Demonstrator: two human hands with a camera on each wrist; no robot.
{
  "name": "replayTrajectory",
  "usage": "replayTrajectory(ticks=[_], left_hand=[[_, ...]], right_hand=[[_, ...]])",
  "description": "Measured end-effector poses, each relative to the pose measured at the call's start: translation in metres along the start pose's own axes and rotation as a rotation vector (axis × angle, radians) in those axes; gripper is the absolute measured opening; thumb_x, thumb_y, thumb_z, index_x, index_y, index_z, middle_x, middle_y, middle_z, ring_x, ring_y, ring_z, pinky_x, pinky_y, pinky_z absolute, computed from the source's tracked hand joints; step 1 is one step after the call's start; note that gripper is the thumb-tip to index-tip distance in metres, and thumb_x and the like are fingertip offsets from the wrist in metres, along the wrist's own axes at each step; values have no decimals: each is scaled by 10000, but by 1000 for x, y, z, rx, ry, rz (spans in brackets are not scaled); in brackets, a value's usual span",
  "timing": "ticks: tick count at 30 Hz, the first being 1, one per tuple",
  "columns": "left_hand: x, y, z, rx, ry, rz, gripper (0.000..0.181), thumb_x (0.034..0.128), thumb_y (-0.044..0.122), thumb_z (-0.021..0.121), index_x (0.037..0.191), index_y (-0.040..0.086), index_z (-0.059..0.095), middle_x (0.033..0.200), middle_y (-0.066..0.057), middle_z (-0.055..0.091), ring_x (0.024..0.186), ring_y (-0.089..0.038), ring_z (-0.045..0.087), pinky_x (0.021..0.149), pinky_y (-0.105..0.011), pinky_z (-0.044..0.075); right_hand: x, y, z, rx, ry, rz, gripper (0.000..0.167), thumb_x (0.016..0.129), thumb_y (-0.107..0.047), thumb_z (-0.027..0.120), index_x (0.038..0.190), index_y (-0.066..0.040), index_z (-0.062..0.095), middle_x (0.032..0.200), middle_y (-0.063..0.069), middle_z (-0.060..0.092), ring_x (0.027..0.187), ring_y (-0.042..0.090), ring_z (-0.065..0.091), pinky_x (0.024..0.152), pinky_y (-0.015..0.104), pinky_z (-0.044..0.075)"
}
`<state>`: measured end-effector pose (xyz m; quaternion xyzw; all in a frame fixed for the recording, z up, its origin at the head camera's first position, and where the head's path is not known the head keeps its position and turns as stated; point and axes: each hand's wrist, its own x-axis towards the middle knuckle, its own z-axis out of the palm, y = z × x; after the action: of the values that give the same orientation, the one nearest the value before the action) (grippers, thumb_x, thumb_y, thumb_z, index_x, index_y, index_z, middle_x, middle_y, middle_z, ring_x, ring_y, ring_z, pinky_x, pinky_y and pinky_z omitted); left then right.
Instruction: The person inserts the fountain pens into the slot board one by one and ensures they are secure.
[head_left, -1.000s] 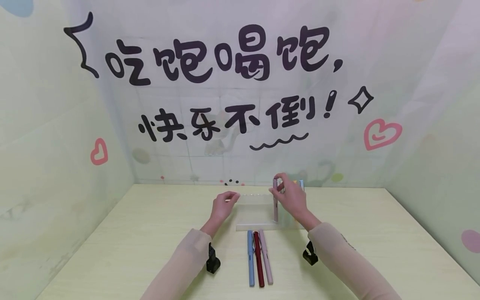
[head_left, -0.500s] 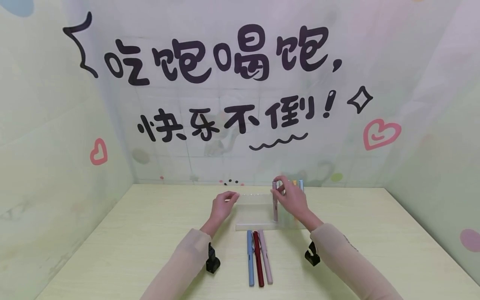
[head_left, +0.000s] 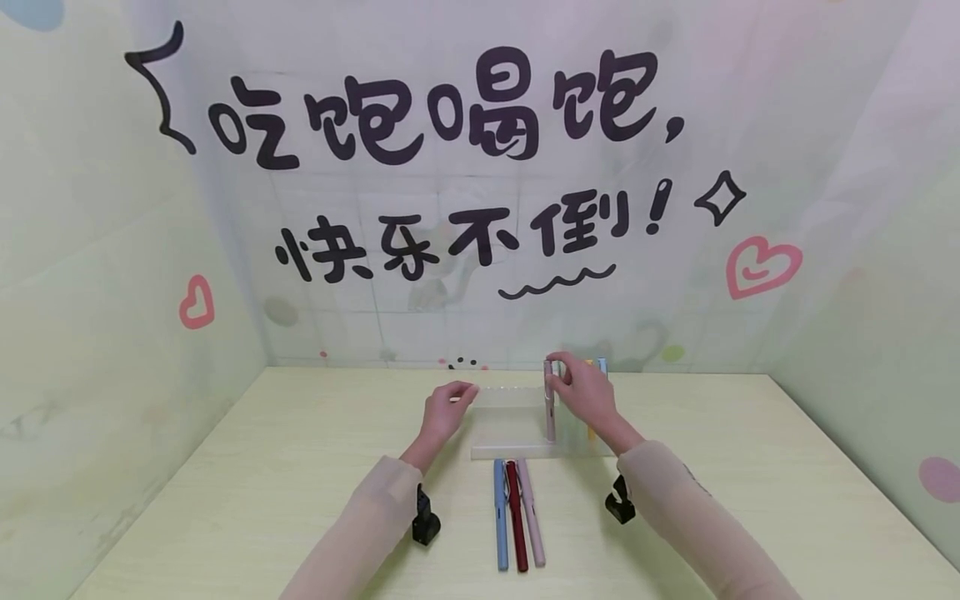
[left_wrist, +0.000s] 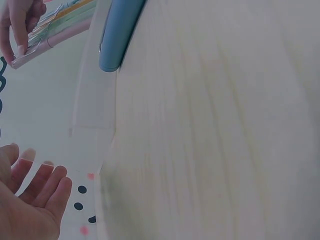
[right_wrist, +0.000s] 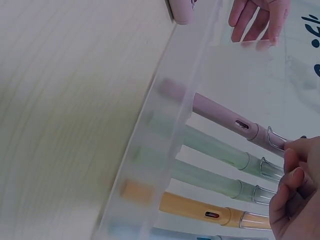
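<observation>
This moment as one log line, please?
left hand: holds clear rack | right hand: pinches mauve pen upright in rack | racked: two green pens, orange pen, pale-blue pen | table: blue pen, red pen, pink pen

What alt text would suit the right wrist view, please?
A right hand pinches the top of a mauve pen in a translucent rack, beside two green pens, an orange pen and a blue pen; the left hand touches the rack's edge.

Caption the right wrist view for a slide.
Right hand holds a mauve pen in a translucent stand, beside green pens and an orange pen.
</observation>
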<state>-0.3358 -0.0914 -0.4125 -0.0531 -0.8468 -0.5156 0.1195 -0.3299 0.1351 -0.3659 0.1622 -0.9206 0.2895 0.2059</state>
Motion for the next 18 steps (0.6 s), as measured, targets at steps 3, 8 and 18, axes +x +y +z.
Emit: replayTrajectory(ticks=[3, 8, 18], left_hand=[[0, 0, 0, 4, 0, 6, 272, 880, 239, 553, 997, 7, 635, 927, -98, 623, 877, -233, 576, 766, -346, 476], [0, 0, -1, 5, -4, 23, 281, 886, 240, 543, 1002, 0, 631, 936, -106, 622, 887, -239, 574, 766, -344, 476], [1, 0, 0, 6, 1, 13, 259, 885, 220, 547, 995, 2, 634, 920, -98, 623, 877, -234, 574, 763, -342, 478]], right_hand=[[2, 1, 2, -12, 6, 18, 270, 836, -162, 606, 1099, -104, 588, 527, -51, 450, 409, 107, 354, 346, 229, 249], [4, 3, 3, -16, 7, 53, 266, 840, -152, 593, 1102, -111, 599, 464, -47, 404, 375, 87, 286, 341, 213, 193], [7, 2, 3, 6, -10, 92, 273, 834, -155, 600, 1105, -118, 603, 482, -34, 424, 384, 92, 305, 343, 212, 207]])
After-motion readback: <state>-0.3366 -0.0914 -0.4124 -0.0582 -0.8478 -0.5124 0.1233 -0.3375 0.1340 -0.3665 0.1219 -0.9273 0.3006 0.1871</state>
